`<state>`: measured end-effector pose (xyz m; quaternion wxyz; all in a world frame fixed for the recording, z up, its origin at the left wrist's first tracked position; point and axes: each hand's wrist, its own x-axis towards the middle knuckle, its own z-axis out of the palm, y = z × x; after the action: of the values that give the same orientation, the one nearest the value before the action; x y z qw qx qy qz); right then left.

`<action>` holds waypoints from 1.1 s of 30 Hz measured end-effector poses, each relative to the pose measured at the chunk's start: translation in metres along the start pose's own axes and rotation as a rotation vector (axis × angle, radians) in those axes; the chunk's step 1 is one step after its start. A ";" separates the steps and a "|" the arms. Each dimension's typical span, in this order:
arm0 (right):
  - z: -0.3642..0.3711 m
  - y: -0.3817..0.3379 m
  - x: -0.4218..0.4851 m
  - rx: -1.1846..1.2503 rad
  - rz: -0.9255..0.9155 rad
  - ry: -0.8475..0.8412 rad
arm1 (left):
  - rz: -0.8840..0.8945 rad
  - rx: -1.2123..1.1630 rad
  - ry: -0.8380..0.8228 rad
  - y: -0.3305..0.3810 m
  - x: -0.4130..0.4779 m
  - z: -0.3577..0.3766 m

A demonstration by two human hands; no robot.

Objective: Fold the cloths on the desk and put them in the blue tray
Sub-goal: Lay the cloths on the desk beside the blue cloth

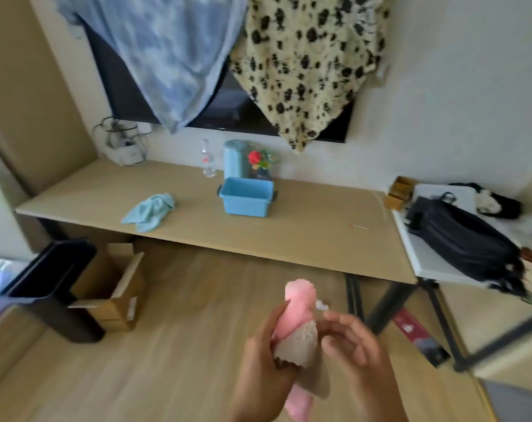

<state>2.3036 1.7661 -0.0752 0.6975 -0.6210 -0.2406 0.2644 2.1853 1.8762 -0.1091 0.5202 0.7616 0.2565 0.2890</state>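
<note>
the left hand (pixel 266 360) is closed around a bunched pink and white cloth (pixel 298 324), thumb on the near side, fingers wrapped behind it. the cloth stands roughly upright in the grip; its pink end rises above the hand and a second pink end hangs below the palm. the right hand (pixel 354 360) is half open, fingers curled loosely, just beside the white part of the cloth; contact between the fingertips and the fabric cannot be confirmed. both hands are held over the floor, in front of the desk (pixel 289 239) and well apart from it.

a light blue cloth (pixel 150 212) lies crumpled and unfolded on the left part of the desk. the blue tray (pixel 247 196) stands near the desk centre, to the right of that cloth and apart from it; no contents are visible inside. behind the tray, near the wall, stand a bottle (pixel 208 162), a pale blue canister (pixel 235 158) and a red flower (pixel 255 158).

a black bin (pixel 50 287) and an open box (pixel 112 287) sit on the floor at the left. a black bag (pixel 459 236) rests on a white side table (pixel 435 269) at the right.
</note>
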 end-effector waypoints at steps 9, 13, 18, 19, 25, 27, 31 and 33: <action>0.107 0.025 0.108 -0.272 0.052 -0.318 | -0.051 -0.127 0.140 -0.015 0.100 -0.115; 0.160 0.034 0.168 -0.304 0.033 -0.377 | -0.084 -0.163 0.163 -0.035 0.151 -0.142; 0.210 0.052 0.264 -0.256 0.056 -0.418 | -0.127 -0.113 0.208 -0.074 0.239 -0.181; 0.220 0.055 0.285 -0.239 0.070 -0.431 | -0.130 -0.090 0.213 -0.082 0.258 -0.189; 0.296 0.068 0.413 -0.289 0.061 -0.549 | -0.183 0.018 0.281 -0.122 0.363 -0.242; 0.321 0.072 0.449 -0.319 0.055 -0.572 | -0.211 0.029 0.288 -0.139 0.391 -0.261; 0.366 0.089 0.510 -0.327 0.081 -0.566 | -0.264 0.011 0.284 -0.181 0.447 -0.297; 0.389 0.107 0.544 -0.346 0.091 -0.532 | -0.308 0.007 0.255 -0.213 0.481 -0.317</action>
<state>2.4424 2.4261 -0.1337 0.4816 -0.6499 -0.4278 0.4034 2.2797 2.4822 -0.1334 0.5189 0.6723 0.4348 0.2994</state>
